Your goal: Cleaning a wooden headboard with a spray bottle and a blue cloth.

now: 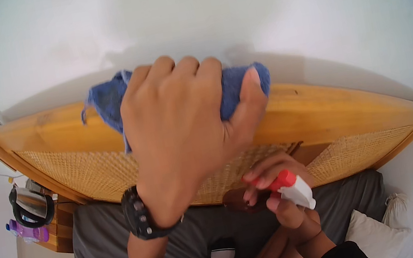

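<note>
My left hand, with a black watch on the wrist, presses a blue cloth onto the top rail of a wooden headboard. The cloth sticks out on both sides of the hand, with a frayed edge at the left. Lower and to the right, my right hand is closed around a spray bottle with a red and white trigger head. A dark reddish-brown part beside those fingers may be its body. Woven cane panels fill the headboard below the rail.
A dark grey mattress lies below the headboard. To the left, an electric kettle and a purple bottle are by a wooden bedside table. A pale pillow lies at the lower right. Behind the rail rises a white wall.
</note>
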{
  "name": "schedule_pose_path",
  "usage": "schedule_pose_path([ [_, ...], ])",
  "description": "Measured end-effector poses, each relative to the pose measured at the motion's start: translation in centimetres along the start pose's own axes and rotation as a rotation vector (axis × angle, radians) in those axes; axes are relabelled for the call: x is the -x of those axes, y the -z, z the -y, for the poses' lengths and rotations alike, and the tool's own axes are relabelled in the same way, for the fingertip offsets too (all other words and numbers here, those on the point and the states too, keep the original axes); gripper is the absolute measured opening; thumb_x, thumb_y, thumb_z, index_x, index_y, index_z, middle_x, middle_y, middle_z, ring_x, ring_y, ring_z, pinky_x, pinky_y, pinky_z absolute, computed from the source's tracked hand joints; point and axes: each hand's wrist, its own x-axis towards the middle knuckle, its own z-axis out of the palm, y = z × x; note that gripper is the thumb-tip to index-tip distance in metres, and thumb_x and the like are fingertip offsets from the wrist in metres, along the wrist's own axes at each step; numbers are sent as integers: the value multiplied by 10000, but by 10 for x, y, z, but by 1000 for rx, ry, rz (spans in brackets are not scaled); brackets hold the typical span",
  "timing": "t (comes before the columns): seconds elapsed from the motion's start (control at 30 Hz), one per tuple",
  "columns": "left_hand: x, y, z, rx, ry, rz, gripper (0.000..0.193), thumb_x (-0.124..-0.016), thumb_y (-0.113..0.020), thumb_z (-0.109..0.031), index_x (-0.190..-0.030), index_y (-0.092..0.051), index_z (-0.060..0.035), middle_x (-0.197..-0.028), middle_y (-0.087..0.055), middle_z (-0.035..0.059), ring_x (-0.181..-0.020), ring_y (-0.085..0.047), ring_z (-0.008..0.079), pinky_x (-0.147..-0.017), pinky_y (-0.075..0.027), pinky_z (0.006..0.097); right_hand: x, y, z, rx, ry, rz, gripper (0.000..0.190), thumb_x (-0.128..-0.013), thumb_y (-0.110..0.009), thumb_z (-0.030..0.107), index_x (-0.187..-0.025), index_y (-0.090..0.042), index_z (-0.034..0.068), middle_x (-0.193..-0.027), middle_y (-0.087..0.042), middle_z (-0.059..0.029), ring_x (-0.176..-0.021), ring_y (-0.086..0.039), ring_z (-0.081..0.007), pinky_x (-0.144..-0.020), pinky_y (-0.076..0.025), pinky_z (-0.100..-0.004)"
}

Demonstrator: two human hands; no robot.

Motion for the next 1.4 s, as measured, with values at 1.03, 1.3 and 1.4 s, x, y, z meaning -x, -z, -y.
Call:
schedule_pose_path([
  [1.03, -14, 15, 4, 162, 110, 271, 315, -824, -658, -340, -877, -682, -30, -830, -656, 87, -792, -606, 312, -743, -452, 391, -24, 13, 98, -117, -14, -652, 379, -802, -703, 123, -1087, -456, 82, -1163, -544, -243, -730, -691, -298, -579, -562, -346],
  [1.3, 0, 7, 11, 125, 89, 90, 314, -859, -636, -335, -871, -699, -28, -801, -664, 104, -778, -606, 310, -758, -445, 397, 6, -14, 99, 89, -14, -684, 404, -802, -701, 195, -1086, -443, 67, -1143, -561, -252, -699, -666, -259, -561, -541, -306],
  [1.4, 1, 5, 9, 129, 78, 70, 306, -859, -643, -339, -866, -701, -39, -802, -664, 95, -773, -608, 297, -751, -447, 389, 11, -16, 96, 38, -38, -696, 404, -800, -707, 212, -1076, -463, 45, -1134, -583, -268, -685, -657, -247, -554, -532, -294],
])
